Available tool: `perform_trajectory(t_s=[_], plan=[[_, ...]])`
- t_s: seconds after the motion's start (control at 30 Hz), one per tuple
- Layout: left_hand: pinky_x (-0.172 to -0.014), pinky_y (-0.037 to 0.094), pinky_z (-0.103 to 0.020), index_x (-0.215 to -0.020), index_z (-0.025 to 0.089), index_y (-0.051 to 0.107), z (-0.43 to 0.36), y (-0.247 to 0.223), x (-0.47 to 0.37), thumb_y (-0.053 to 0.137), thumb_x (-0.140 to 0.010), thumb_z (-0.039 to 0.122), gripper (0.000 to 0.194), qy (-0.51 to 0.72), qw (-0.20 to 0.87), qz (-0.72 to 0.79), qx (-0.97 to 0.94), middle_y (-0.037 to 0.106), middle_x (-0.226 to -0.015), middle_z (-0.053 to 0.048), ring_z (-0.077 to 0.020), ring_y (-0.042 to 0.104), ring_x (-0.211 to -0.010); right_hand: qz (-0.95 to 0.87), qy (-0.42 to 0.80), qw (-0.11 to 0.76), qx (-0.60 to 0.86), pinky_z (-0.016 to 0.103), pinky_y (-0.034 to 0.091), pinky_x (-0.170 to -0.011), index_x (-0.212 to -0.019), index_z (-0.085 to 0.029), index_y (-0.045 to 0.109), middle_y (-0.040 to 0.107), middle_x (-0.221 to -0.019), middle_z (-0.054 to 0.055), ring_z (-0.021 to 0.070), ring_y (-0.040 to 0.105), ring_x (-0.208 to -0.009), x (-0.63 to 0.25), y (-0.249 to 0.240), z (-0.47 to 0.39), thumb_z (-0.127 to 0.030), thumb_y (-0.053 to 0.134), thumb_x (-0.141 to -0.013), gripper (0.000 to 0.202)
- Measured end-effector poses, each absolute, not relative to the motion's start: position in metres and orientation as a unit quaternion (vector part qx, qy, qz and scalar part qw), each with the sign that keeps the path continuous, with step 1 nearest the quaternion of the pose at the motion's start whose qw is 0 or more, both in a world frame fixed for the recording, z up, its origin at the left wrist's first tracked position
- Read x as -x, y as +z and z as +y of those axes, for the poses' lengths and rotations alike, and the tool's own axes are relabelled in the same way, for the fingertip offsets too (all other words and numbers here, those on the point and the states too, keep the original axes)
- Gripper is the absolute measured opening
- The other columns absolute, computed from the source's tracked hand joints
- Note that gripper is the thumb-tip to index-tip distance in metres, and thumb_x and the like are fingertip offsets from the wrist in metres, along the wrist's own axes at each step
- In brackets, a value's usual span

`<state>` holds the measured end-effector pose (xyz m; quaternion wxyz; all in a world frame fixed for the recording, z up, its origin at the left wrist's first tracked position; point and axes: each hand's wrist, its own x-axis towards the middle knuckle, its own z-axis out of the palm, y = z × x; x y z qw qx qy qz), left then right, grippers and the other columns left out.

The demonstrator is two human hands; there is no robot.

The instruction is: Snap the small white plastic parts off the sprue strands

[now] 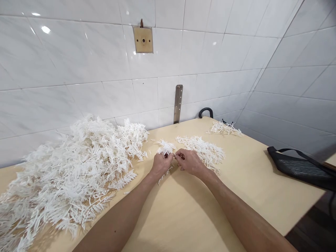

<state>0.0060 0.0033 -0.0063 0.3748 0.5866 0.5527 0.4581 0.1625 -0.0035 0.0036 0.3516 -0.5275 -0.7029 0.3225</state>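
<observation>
My left hand (pixel 160 165) is closed round a white, feathery artificial plant sprig (pixel 166 147). The sprig's bushy tips stick up beyond the fingers, and a thin piece hangs below the hand. Close beside it, my right hand (pixel 189 161) pinches with thumb and forefinger right at the left fingertips. Whatever lies in that pinch is too small to make out. A large heap of similar white sprigs (pixel 86 168) spreads over the left of the table. Just behind my right hand lies a smaller pile of white sprigs (pixel 203 148).
The tan tabletop (pixel 262 189) meets a white tiled wall. A few thin white stems (pixel 225 128) lie at the far right corner, near a black curved handle (pixel 206 112). A black mesh bag (pixel 299 168) rests on the right edge. A metal strip (pixel 178 104) stands against the wall.
</observation>
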Motion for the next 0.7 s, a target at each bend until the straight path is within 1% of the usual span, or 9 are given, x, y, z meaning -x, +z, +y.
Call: perform_trajectory(t_s=[0.07,0.2,0.37,0.43,0.5,0.57,0.6,0.7], plan=[[-0.049,0.024,-0.024,-0.050,0.020,0.040,0.005,-0.007,-0.006,0.057,-0.071,0.036,0.031,0.460,0.380,0.548,-0.587,0.034,-0.047,0.005,-0.0097,0.035,-0.050,-0.685,0.356,0.353,0.528,0.025,0.050,-0.045,-0.078,-0.023,0.062,0.069,-0.063,0.000,0.0160,0.065,-0.047,-0.161,0.001,-0.003,-0.031,0.058,-0.084,0.010],[-0.051,0.027,-0.023,-0.055,0.018,0.045,0.007,-0.006,-0.004,0.057,-0.070,0.034,0.024,0.464,0.394,0.534,-0.587,0.040,-0.052,0.004,-0.0100,0.038,-0.053,-0.663,0.392,0.364,0.523,0.027,0.056,-0.052,-0.080,-0.022,0.063,0.071,-0.064,0.001,0.0177,0.069,-0.055,-0.161,0.000,-0.002,-0.031,0.058,-0.084,0.010],[-0.052,0.029,-0.023,-0.059,0.017,0.053,0.006,-0.005,-0.003,0.056,-0.071,0.035,0.022,0.461,0.420,0.513,-0.590,0.044,-0.054,0.004,-0.0097,0.039,-0.053,-0.635,0.432,0.374,0.519,0.028,0.058,-0.056,-0.078,-0.022,0.063,0.071,-0.064,0.002,0.0189,0.071,-0.059,-0.159,0.001,-0.002,-0.033,0.062,-0.082,0.012],[-0.052,0.028,-0.023,-0.058,0.017,0.051,0.005,-0.006,-0.004,0.056,-0.071,0.033,0.021,0.466,0.406,0.528,-0.583,0.042,-0.052,0.004,-0.0096,0.038,-0.052,-0.618,0.437,0.378,0.533,0.028,0.058,-0.056,-0.076,-0.022,0.061,0.070,-0.063,0.002,0.0190,0.070,-0.059,-0.155,0.000,-0.001,-0.030,0.061,-0.081,0.009],[-0.051,0.027,-0.023,-0.055,0.018,0.045,0.004,-0.008,-0.007,0.057,-0.071,0.031,0.023,0.484,0.375,0.549,-0.568,0.038,-0.050,0.005,-0.0094,0.036,-0.051,-0.603,0.429,0.378,0.556,0.028,0.057,-0.055,-0.076,-0.022,0.059,0.070,-0.062,0.001,0.0185,0.069,-0.057,-0.149,-0.003,0.000,-0.026,0.060,-0.080,0.006],[-0.051,0.026,-0.023,-0.052,0.019,0.041,0.003,-0.009,-0.009,0.057,-0.071,0.030,0.027,0.504,0.350,0.562,-0.554,0.035,-0.048,0.006,-0.0092,0.034,-0.051,-0.602,0.390,0.381,0.584,0.027,0.054,-0.053,-0.075,-0.022,0.057,0.069,-0.063,0.001,0.0175,0.067,-0.055,-0.142,-0.005,0.001,-0.024,0.057,-0.080,0.005],[-0.051,0.026,-0.023,-0.051,0.019,0.040,0.002,-0.009,-0.010,0.057,-0.071,0.030,0.028,0.512,0.343,0.563,-0.550,0.035,-0.047,0.006,-0.0091,0.034,-0.051,-0.609,0.351,0.386,0.597,0.027,0.052,-0.053,-0.074,-0.022,0.056,0.068,-0.064,0.002,0.0171,0.065,-0.055,-0.138,-0.007,0.002,-0.024,0.057,-0.080,0.006],[-0.050,0.026,-0.023,-0.050,0.020,0.039,0.000,-0.006,-0.012,0.057,-0.072,0.031,0.031,0.529,0.330,0.559,-0.546,0.034,-0.046,0.005,-0.0089,0.033,-0.049,-0.659,0.178,0.408,0.606,0.026,0.047,-0.058,-0.071,-0.022,0.053,0.065,-0.067,0.003,0.0169,0.062,-0.062,-0.128,-0.010,0.001,-0.025,0.054,-0.082,0.011]])
